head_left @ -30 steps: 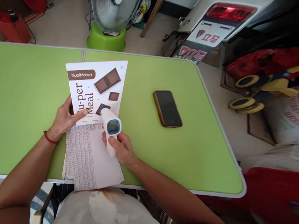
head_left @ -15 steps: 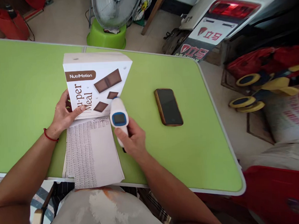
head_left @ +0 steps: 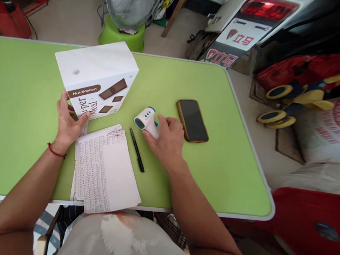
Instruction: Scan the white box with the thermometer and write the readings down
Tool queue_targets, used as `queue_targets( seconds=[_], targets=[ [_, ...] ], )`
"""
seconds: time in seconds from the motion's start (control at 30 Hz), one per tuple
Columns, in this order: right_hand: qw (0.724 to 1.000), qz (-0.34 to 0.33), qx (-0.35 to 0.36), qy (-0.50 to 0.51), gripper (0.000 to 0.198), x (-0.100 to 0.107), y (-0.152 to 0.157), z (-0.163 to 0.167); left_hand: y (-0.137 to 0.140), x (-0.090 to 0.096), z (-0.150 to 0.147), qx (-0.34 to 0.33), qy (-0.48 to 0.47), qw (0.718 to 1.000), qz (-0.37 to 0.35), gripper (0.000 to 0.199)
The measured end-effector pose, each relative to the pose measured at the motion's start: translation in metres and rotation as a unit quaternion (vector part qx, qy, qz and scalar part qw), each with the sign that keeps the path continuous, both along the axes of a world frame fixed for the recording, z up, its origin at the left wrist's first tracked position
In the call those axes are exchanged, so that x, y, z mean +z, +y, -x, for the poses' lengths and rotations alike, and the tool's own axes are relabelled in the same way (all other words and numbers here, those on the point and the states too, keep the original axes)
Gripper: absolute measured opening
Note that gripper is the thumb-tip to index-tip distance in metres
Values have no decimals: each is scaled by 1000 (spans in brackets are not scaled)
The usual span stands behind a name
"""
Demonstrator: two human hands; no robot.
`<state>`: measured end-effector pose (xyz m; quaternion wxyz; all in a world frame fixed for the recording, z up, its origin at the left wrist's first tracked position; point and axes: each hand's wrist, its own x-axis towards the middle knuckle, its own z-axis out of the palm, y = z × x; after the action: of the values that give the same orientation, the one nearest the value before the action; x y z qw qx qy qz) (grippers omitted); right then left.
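Observation:
My left hand [head_left: 68, 122] grips the lower left side of a white box [head_left: 100, 83] with "NutriMotion" lettering and chocolate pieces printed on it, its thumb across the front. The box stands tilted, its white top turned toward me. Right of it, a white and blue infrared thermometer [head_left: 146, 119] is low at the table surface, on its side. My right hand [head_left: 169, 140] has thumb and fingers around its handle; the fingertips are partly hidden. Between the thermometer and a stack of handwritten sheets [head_left: 121, 174] lies a black pen [head_left: 137, 149].
A phone in a brown case [head_left: 192, 121] lies right of my right hand on the green table [head_left: 231, 177]. Beyond the far edge stand a fan [head_left: 133, 8] on a green stool [head_left: 121, 35] and a white vehicle with a red tail light [head_left: 269, 8]. A red chair [head_left: 309, 211] is at right.
The thermometer has moved from in front of the box to the right and down to the table, turned sideways. The box has shifted left and tipped toward me. The pen now shows.

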<state>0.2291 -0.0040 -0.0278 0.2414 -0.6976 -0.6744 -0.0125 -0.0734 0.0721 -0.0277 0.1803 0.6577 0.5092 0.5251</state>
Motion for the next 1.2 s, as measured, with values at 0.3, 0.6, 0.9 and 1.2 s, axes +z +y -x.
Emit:
queue_targets(
  seconds=[0.3,0.6,0.9,1.2],
  targets=[
    [991,28,129,7,25,-9,-24,34,-42,32,-31,-206,235,928,-204,14],
    [966,-61,162,191,27,2,-17,29,-57,22,-42,-321,424,847,8,60],
    [796,-7,180,578,20,2,-25,54,-52,27,-40,-285,434,854,42,66],
    [786,100,141,594,19,3,-6,62,-49,20,-40,-278,425,862,-10,60]
  ],
)
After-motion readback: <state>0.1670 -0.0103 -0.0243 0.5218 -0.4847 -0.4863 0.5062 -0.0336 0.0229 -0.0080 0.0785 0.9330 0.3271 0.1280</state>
